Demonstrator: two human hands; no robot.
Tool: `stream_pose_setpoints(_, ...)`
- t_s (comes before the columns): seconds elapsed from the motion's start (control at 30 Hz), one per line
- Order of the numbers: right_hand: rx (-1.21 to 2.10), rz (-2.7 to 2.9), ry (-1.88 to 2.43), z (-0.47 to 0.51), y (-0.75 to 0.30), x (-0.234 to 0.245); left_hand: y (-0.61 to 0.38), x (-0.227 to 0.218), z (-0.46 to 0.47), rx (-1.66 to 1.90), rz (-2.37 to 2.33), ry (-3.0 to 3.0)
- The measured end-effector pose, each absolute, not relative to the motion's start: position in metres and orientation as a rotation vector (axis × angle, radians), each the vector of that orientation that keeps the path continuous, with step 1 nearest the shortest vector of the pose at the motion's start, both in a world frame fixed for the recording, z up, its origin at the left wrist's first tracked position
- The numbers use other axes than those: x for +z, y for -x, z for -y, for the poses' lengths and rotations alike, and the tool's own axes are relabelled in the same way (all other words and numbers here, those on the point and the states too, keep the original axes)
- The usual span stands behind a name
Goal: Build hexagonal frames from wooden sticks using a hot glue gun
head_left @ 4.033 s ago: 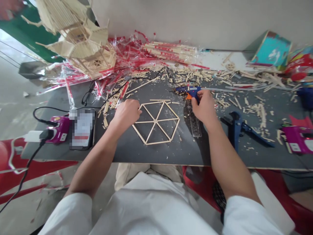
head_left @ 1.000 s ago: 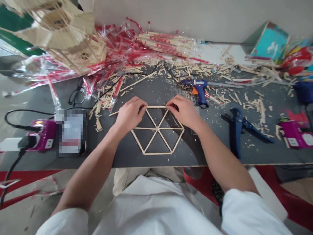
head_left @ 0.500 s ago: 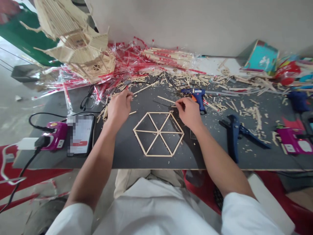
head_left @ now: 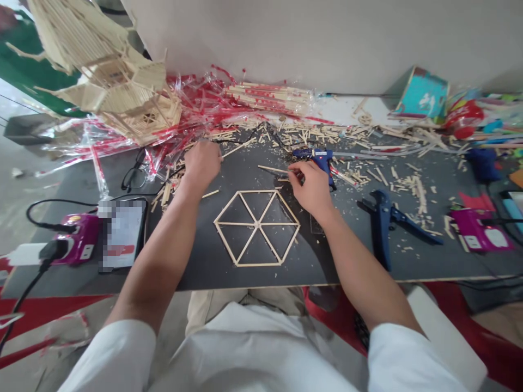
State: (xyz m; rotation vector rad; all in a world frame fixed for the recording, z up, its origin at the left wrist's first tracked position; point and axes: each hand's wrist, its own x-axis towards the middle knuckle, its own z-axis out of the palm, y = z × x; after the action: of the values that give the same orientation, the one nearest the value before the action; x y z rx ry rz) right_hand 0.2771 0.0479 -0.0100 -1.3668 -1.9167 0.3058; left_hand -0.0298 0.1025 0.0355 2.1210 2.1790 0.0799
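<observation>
My right hand [head_left: 312, 188] pinches a thin wooden stick [head_left: 274, 170] by one end, above the dark board [head_left: 196, 272]. Just beyond that hand lies a blue hot glue gun [head_left: 320, 160] with an orange trigger, close to my fingers. Below both hands, a flat hexagonal frame of wooden sticks [head_left: 256, 224] with spokes meeting at its centre rests on the board, untouched. My left hand [head_left: 200, 166] is bunched over loose stick scraps [head_left: 174, 177] at the far side of the board. Its fingertips are hidden, so I cannot tell whether it holds anything.
A large stick-built model [head_left: 114, 87] leans in at the upper left over red-and-clear plastic wrappers [head_left: 196, 103]. Glasses [head_left: 134, 177], a blurred phone [head_left: 122, 234] and a pink device [head_left: 79, 239] sit left. A blue clamp-like tool [head_left: 383, 226] lies right among scattered scraps.
The glue gun now lies on the board, out of my right hand. Both hands have left the frame's top edge; my right hand holds a stick, and my left hand has moved to the scraps.
</observation>
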Motion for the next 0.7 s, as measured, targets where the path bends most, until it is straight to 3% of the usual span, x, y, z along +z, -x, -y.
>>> stream_pose_setpoints(0.17,0.298,1.907,1.344,-0.045,-0.274,-0.004,0.039,0.038,-0.109,0.151,-2.103,-2.154)
stream_pose_setpoints(0.4,0.407,1.783,1.25,-0.029,-0.262,0.011,0.024,0.105,-0.077,0.658,-1.556,-2.204)
stream_pose_setpoints(0.53,0.618,1.687,1.112,-0.016,-0.252,0.023,-0.009,0.112,-0.056,0.633,-1.095,-2.309)
stream_pose_setpoints(0.7,0.693,1.491,1.075,-0.01,-0.244,0.027,-0.034,0.102,-0.053,0.503,-1.14,-2.348)
